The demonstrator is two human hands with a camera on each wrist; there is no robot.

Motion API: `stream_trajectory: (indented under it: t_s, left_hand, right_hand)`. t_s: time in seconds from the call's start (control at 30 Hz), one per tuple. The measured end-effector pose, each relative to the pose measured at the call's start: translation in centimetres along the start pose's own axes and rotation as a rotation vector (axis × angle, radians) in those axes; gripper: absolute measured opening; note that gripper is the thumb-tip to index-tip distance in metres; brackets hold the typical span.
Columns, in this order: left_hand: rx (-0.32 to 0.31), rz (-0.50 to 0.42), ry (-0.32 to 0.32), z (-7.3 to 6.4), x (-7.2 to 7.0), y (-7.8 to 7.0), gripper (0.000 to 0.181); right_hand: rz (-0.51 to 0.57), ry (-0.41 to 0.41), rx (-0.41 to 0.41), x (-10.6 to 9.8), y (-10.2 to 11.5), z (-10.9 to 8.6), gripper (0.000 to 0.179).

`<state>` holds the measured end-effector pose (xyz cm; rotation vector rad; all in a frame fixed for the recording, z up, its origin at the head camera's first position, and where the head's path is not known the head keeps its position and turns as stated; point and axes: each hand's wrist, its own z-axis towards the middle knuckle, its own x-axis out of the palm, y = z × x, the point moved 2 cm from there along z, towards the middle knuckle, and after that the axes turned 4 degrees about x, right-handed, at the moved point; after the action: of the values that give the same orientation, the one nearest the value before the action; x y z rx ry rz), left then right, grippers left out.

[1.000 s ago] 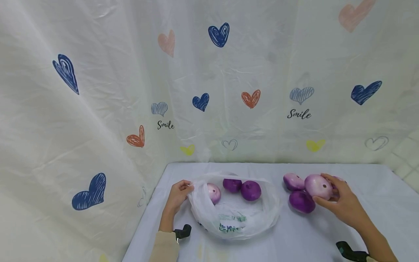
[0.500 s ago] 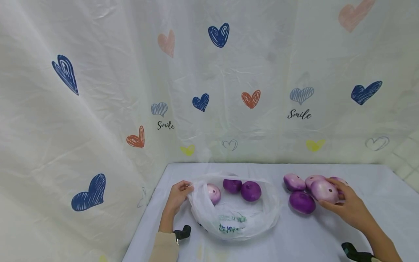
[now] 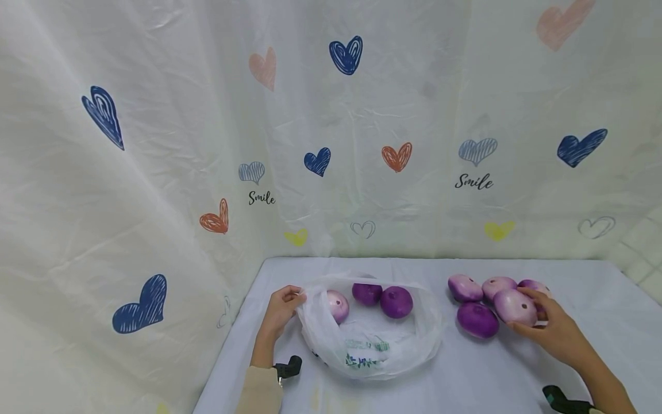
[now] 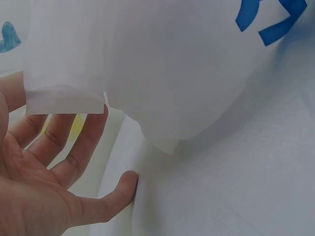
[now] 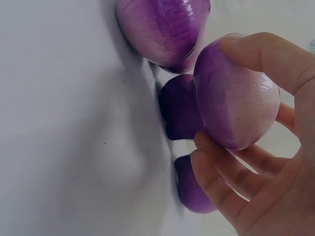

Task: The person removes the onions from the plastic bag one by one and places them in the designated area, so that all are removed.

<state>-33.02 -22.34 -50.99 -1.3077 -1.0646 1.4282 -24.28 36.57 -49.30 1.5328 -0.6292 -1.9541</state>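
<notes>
A white plastic bag with green print lies with its mouth spread. Inside it I see a pale onion and two dark purple onions. My left hand pinches the bag's left edge; in the left wrist view the bag's side hides part of the fingers. My right hand grips a pale purple onion between thumb and fingers. That onion is in front of several others, among them a dark onion and a lighter onion.
A white cloth covers the table. Behind it hangs a pale curtain printed with hearts. A dark camera mount sits at the left wrist, and a second camera mount at the right.
My right hand has moved slightly right and nearer to me with the pale purple onion, uncovering another onion behind it. The left hand and the bag have stayed still.
</notes>
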Motion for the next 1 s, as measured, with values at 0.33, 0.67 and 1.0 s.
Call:
stream_trajectory:
  t_s: [0.33,0.67,1.0]
  left_hand:
    - [0.001,0.003,-0.002,0.0,0.1,0.0,0.023]
    - [0.002,0.005,-0.001,0.0,0.1,0.0,0.022]
    - [0.002,0.005,-0.004,0.0,0.1,0.0,0.022]
  right_hand:
    - [-0.023,0.070,0.068,0.3,-1.0,0.0,0.085]
    - [-0.059,0.119,0.142,-0.1,-1.5,0.2,0.089]
    - [-0.081,0.176,0.171,0.1,-2.4,0.2,0.090]
